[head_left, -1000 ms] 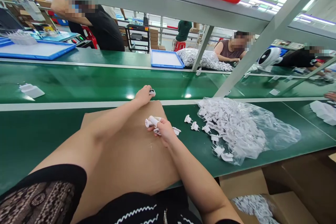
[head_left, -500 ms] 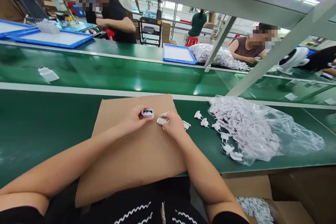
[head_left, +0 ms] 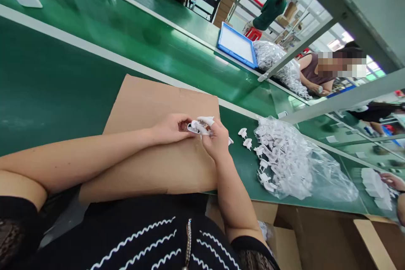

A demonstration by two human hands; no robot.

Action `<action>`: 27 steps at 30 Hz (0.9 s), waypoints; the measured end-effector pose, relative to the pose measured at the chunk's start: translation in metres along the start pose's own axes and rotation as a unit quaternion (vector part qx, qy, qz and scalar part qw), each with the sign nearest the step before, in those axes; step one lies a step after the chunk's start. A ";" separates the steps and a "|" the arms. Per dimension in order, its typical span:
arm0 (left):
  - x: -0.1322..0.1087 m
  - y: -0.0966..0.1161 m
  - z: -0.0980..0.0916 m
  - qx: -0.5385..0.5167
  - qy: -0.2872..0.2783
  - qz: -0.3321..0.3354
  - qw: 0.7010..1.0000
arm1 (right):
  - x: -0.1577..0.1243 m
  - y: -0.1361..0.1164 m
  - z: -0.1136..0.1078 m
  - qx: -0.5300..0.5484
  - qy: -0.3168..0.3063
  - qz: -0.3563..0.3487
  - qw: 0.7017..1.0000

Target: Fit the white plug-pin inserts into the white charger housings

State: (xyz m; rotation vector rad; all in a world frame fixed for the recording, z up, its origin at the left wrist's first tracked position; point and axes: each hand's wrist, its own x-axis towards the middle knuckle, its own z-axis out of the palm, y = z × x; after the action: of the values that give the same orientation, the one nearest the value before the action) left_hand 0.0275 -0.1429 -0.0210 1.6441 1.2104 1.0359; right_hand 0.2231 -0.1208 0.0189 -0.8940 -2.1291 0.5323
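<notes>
My left hand (head_left: 175, 128) is closed around a small white housing (head_left: 192, 128), its open end turned toward my right hand. In my right hand (head_left: 216, 136) is a small white plug piece (head_left: 196, 125), pinched at the housing's opening; white coverings show on some fingertips. Both hands are over a brown cardboard sheet (head_left: 152, 97). Whether the piece sits inside the housing is hidden by the fingers. Just right of my right hand, another white piece (head_left: 230, 140) is partly hidden. Loose white plug pieces (head_left: 247, 144) lie beside a clear bag of similar pieces (head_left: 287, 156).
A green conveyor (head_left: 133, 38) runs behind the white rail (head_left: 79, 44). On the far side are a blue-rimmed tray (head_left: 238, 45) and another full bag (head_left: 275, 57). A metal post slants across the right. Co-workers are beyond, and a person's hand (head_left: 392, 180) is at far right.
My hands have come together, bringing the plug piece from beside the housing to its opening. The view has tilted and turned, so the surroundings appear slanted.
</notes>
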 end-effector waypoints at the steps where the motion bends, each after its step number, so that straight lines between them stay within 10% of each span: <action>1: 0.000 0.001 0.000 0.000 0.002 0.006 1.000 | -0.001 0.000 0.000 -0.016 -0.012 -0.001 1.000; 18: -0.002 0.005 -0.001 0.030 -0.002 0.018 0.999 | -0.004 -0.010 0.005 -0.184 -0.058 0.013 0.981; 27: -0.009 0.000 0.001 0.277 0.010 0.178 0.944 | 0.003 -0.017 0.006 -0.183 -0.079 0.072 0.977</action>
State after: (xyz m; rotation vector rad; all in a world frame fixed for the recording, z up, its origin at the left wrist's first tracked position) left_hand 0.0269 -0.1514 -0.0221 2.3621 1.3251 0.9765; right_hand 0.2098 -0.1308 0.0271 -1.2527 -2.3642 0.2929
